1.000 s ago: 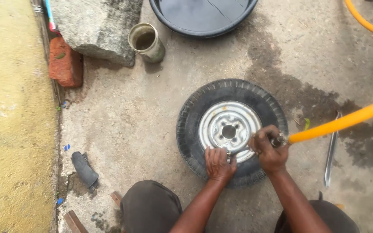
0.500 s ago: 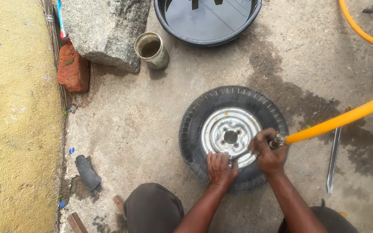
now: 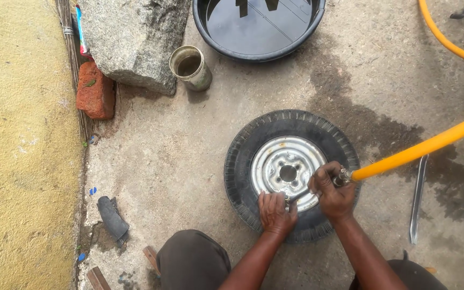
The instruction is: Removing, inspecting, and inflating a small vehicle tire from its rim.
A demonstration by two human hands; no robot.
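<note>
A small black tyre on a silver steel rim lies flat on the concrete. My left hand presses on the near edge of the rim, fingers pinched around the valve stem. My right hand is closed around the metal end fitting of a yellow air hose, held over the rim's near right side. The hose runs off to the right and loops back at the top right.
A black tub of water stands at the top. A metal can, a large grey stone and a red brick sit upper left. A steel tyre lever lies on the right. A black rubber scrap lies lower left beside a yellow wall.
The view has shifted slightly, so everything sits a little lower in frame. Both hands stay on the rim in nearly the same pose.
</note>
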